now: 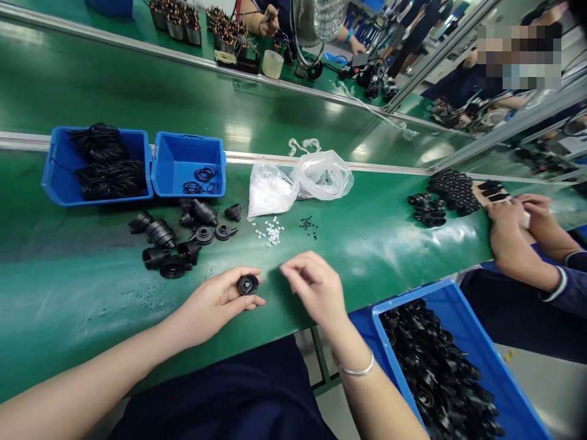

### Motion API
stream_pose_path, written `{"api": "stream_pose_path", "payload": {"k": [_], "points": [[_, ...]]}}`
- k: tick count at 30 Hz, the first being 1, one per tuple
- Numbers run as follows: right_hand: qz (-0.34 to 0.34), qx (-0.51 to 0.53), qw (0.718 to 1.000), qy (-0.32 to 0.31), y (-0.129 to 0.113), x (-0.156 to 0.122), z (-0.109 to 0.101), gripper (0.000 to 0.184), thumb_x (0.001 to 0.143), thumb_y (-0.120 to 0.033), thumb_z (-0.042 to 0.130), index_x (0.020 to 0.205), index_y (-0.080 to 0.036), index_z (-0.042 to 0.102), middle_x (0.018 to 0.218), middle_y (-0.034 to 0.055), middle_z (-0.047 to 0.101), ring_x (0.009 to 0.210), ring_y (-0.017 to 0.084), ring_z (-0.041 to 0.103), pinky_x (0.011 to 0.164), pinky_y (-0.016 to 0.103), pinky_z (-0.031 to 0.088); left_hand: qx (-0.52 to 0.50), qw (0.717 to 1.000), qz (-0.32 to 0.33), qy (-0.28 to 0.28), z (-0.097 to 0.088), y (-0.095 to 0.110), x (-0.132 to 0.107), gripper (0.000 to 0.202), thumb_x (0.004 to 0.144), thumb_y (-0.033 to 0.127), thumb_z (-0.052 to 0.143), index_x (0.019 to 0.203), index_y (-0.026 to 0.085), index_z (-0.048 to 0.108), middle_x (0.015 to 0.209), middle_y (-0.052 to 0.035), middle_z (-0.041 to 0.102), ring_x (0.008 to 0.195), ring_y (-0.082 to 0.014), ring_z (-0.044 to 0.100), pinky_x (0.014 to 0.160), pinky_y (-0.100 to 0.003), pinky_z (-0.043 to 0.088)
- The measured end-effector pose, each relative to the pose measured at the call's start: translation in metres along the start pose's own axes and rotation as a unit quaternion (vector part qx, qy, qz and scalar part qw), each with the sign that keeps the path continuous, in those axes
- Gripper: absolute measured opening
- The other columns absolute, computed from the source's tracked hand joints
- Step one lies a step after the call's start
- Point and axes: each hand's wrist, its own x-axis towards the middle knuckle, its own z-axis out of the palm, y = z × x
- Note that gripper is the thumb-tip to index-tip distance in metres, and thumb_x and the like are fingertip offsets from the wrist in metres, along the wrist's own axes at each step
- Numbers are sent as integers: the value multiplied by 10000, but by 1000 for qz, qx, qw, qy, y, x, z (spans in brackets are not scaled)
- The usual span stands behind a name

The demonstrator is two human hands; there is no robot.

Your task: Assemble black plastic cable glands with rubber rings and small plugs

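My left hand (220,302) is closed around a round black plastic cap (248,285), its hollow side facing up. To the right of it my right hand (316,284) hovers over the green bench with thumb and forefinger pinched; whether something small sits between them is too fine to make out. Beyond the hands lie a scatter of small white pieces (272,233) and a group of tiny black pieces (309,226). Several black plastic fittings (160,234) and black caps with side spouts (224,231) rest to the left.
Two blue bins (153,160) with black rubber rings (204,174) stand at the back left, beside clear plastic bags (275,189). A blue crate (495,360) of black parts is at my right. A co-worker's hands (509,214) work by piled black parts (452,189).
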Motion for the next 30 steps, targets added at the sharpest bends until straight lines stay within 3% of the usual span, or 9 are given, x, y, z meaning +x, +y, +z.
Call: {"api": "stream_pose_path", "payload": {"k": [2,4,6,12,16,19,22,25,30], "points": [[-32,52,998,-31,-21,-6,18,71,900,-220,562,890,-199,630,807,19,599,756,126,574,687,247,491,39,999,1,8,-1,0,0,381,859,304,577,1225,240,491,896,5,614,748,-145,646,643,-237,481],[-51,66,996,-43,-31,-9,32,82,908,-209,547,913,-199,628,828,28,595,791,131,579,718,257,505,85,996,1,17,-2,-2,0,386,857,316,573,1228,237,502,621,71,475,539,-103,502,487,-205,356],[-58,57,995,-54,-33,-10,40,99,915,-207,531,923,-201,630,849,36,592,816,135,582,738,264,516,106,994,7,22,-3,-3,-1,379,861,313,554,1228,232,510,548,91,348,479,-92,368,450,-208,270],[-69,16,994,-86,-27,-12,40,130,919,-197,518,970,-213,636,868,41,594,822,137,600,747,268,539,106,994,23,16,-3,-2,-2,363,856,280,535,1216,231,530,578,77,371,513,-104,352,485,-218,291],[-96,-2,991,-96,-28,-20,38,228,913,-147,500,1099,-219,612,933,57,593,867,144,611,778,275,551,109,993,24,25,-4,-4,-1,369,845,279,548,1212,235,544,556,82,356,502,-102,357,475,-211,291],[-123,-35,986,-103,-28,-29,38,361,897,-108,491,1240,-206,547,1015,92,585,934,171,611,804,297,554,90,995,30,34,-4,-6,-1,396,832,303,559,1219,221,551,592,61,487,528,-115,454,507,-218,378],[-156,-104,976,-112,-25,-38,40,492,886,-96,484,1366,-190,438,1073,121,589,1030,213,594,838,337,552,74,996,41,36,-3,-6,-1,417,827,310,560,1231,209,553,750,7,639,620,-142,568,583,-243,461],[-173,-150,965,-126,-24,-40,41,543,888,-100,469,1416,-184,369,1082,130,600,1055,234,584,840,365,550,71,996,46,37,-3,-6,0,410,829,294,555,1228,201,561,854,-23,683,699,-162,622,632,-257,494],[-172,-144,963,-148,-28,-35,35,506,891,-100,460,1386,-190,406,1061,129,600,1028,232,592,805,359,554,56,997,39,32,-3,-6,-1,408,821,280,572,1221,198,560,875,-29,696,755,-183,653,664,-278,528]]}}
